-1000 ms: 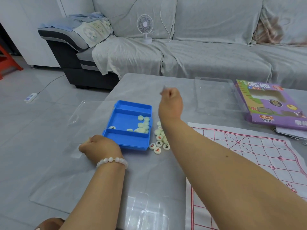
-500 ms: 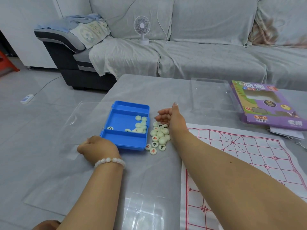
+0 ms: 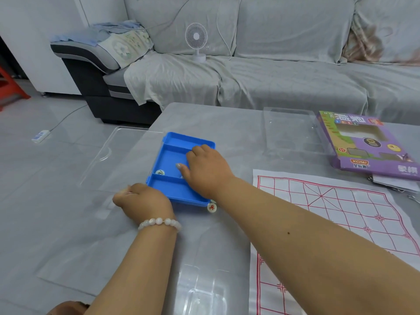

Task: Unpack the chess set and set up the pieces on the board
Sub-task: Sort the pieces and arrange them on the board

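Observation:
A blue tray (image 3: 179, 138) stands on the grey table, left of the red-lined paper board (image 3: 341, 212). My right hand (image 3: 204, 171) reaches into the tray's middle compartment, fingers curled down over the round white pieces there and hiding most of them. One piece (image 3: 160, 172) lies uncovered in the tray. Another, marked in red (image 3: 212, 208), lies on the table by the tray's front right corner; my forearm hides the rest of that pile. My left hand (image 3: 145, 202), curled in a fist, pinches the front edge of the clear lid (image 3: 118, 155) at the tray's front left corner.
The purple game box (image 3: 368, 146) lies at the far right, with a clear plastic insert (image 3: 288, 133) beside it. A grey sofa with a small white fan (image 3: 196, 40) stands behind the table. The clear lid juts over the table's left edge.
My right hand came down from mid-air to the pile of pieces beside the tray, then moved left into the tray. The left hand stayed put.

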Motion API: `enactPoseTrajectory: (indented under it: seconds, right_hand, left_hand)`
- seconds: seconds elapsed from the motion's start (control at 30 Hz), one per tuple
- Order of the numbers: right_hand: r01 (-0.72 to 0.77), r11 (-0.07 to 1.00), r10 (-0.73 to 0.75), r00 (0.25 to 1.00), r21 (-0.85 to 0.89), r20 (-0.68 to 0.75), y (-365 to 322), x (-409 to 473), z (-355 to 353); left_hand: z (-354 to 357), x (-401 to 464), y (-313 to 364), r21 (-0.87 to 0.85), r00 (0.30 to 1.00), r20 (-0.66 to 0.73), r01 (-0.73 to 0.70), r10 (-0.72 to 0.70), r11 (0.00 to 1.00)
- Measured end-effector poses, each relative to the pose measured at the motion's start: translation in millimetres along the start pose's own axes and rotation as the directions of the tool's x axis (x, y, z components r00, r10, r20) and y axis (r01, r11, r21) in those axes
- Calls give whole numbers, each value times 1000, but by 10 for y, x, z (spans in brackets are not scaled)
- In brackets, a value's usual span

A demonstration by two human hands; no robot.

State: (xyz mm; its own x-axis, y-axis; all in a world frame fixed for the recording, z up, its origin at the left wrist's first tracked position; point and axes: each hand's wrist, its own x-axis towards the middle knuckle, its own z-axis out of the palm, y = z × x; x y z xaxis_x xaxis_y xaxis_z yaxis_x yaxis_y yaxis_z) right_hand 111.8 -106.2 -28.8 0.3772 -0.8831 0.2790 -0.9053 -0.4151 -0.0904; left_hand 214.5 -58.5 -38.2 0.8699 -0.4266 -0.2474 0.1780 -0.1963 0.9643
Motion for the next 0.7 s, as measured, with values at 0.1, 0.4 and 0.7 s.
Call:
enactPoseTrajectory:
  seconds: [0.1,0.4,0.7]
  right_hand:
    - [-73,997,73,997,-22,13,-37,-34,14]
    - [-138,990,134,982,23,130,-255,13,-14]
    - [73,997,-78,988,39,132,-401,54,-17]
  left_hand:
    - [8,9,-10,3,1000,-21,23,-23,1000]
    - [112,242,-153,-5,979,55,195,-194,981]
    - [19,268,-64,45,968,6,249,-249,968]
